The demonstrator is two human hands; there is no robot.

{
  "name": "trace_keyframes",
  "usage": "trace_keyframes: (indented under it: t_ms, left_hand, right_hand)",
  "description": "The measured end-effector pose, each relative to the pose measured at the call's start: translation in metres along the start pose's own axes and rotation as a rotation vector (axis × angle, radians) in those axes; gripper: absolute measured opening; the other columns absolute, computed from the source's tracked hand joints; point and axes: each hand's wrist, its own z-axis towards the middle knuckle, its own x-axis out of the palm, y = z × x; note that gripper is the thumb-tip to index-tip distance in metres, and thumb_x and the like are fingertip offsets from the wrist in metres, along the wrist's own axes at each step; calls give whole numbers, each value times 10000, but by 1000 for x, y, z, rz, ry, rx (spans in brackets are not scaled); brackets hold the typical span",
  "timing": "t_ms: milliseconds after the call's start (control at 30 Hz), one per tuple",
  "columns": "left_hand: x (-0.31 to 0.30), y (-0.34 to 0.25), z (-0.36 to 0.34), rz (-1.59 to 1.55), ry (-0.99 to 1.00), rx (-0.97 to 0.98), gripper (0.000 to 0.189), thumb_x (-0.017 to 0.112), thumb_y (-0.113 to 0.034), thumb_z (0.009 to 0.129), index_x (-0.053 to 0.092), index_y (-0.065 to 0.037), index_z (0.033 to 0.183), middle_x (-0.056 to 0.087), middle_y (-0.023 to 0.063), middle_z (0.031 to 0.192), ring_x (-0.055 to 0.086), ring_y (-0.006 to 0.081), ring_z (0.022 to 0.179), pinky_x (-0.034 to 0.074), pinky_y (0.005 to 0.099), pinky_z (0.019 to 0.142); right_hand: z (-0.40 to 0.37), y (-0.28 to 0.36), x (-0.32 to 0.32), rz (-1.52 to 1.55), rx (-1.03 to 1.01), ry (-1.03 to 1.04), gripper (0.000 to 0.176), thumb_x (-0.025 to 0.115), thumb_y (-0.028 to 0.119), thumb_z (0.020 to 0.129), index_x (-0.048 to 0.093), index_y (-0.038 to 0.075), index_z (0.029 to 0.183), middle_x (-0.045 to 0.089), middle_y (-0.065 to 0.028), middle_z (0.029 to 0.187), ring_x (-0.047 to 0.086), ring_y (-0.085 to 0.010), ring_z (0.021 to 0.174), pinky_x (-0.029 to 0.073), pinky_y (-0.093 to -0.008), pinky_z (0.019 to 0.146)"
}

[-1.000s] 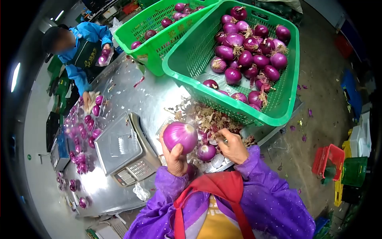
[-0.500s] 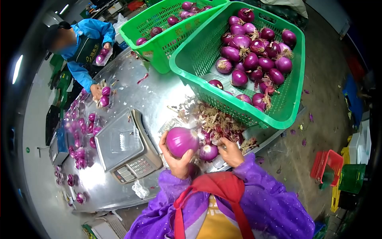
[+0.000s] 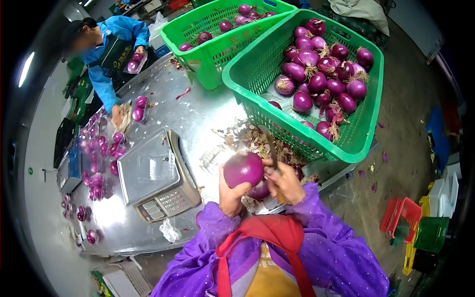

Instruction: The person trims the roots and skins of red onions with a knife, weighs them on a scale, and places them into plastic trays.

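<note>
Head: left hand (image 3: 230, 192) w/ glossy round onion (image 3: 243, 169).

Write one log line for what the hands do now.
left hand: holds onion | right hand: holds knife beside onion | nearby: green basket, scale

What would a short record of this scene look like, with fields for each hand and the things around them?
left hand: grips a smooth red onion, raised above the table
right hand: holds a knife, blade beside the onion
table: metal, bears a scale and a heap of peels
green basket: holds many unpeeled onions
co-worker: blue jacket, at the table's far end
</note>
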Motion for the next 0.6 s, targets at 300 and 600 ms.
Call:
trace_keyframes:
  t_ms: [300,600]
  left_hand:
    - [10,-18,4,844,62,30,965,894,-212,548,281,8,1260,534,176,1159,582,250,1055,483,349,913]
    - [5,-21,4,982,104,112,940,894,-297,530,336,-7,1229,587,184,1072,621,261,968,505,351,842]
  right_hand:
    - [-8,49,-2,-1413,-516,-80,243,620,46,723,547,45,955,593,-135,837,612,-358,732,496,-437,623]
    - [-18,12,-35,-1335,-438,-142,172,586,67,759,502,46,907,603,-156,785,610,-393,703,482,-484,591]
